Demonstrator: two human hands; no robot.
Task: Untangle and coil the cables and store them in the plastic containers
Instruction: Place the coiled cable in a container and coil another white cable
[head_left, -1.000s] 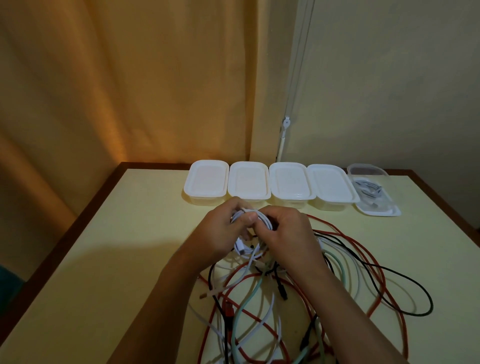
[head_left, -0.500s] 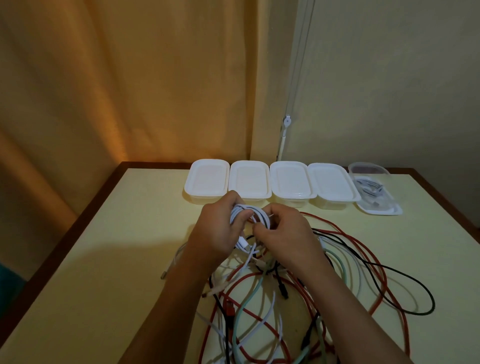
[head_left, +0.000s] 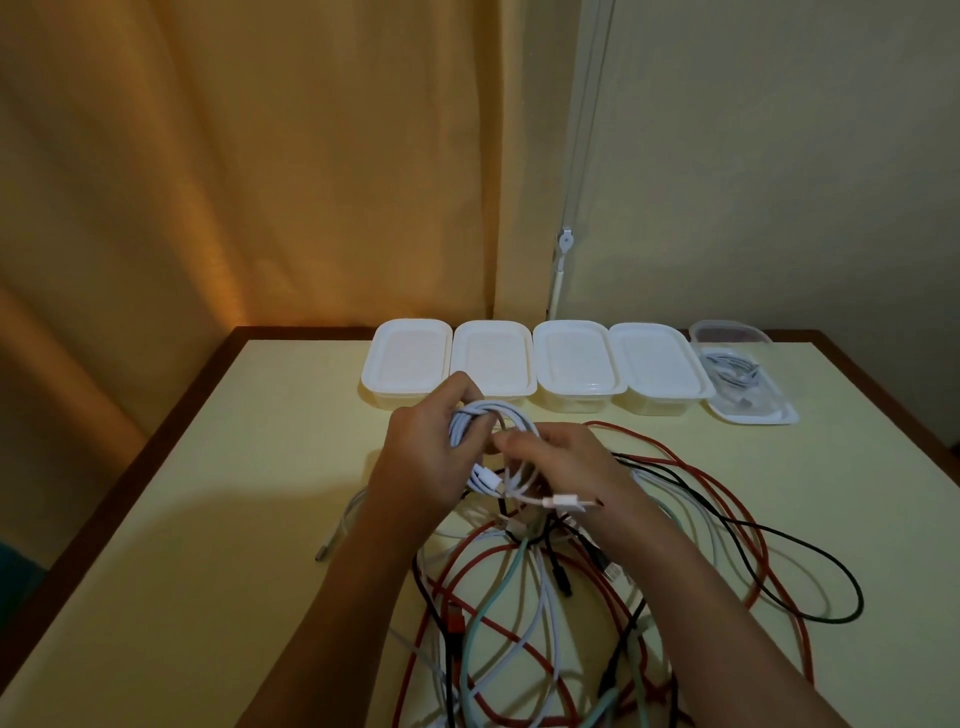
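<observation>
My left hand (head_left: 426, 457) grips a coiled white cable (head_left: 493, 415) just above the table, in front of the containers. My right hand (head_left: 561, 462) pinches the loose end of that same cable, whose white plug (head_left: 563, 502) sticks out below my palm. Under both forearms lies a tangle of cables (head_left: 545, 613) in red, black, white and pale green. Several white lidded plastic containers (head_left: 574, 364) stand in a row at the back of the table. To their right an open clear container (head_left: 743, 384) holds a coiled grey cable (head_left: 730, 364).
The pale yellow table (head_left: 234, 519) has a dark wooden rim (head_left: 156, 447) along the left and back edges. A loose white cable end (head_left: 337, 535) lies left of my left forearm. An orange curtain hangs behind, with a cord against the wall.
The coil has grown and sits higher in my left hand. My right hand has drawn the plug end across and down to the right. A white cable end has slid out at the left.
</observation>
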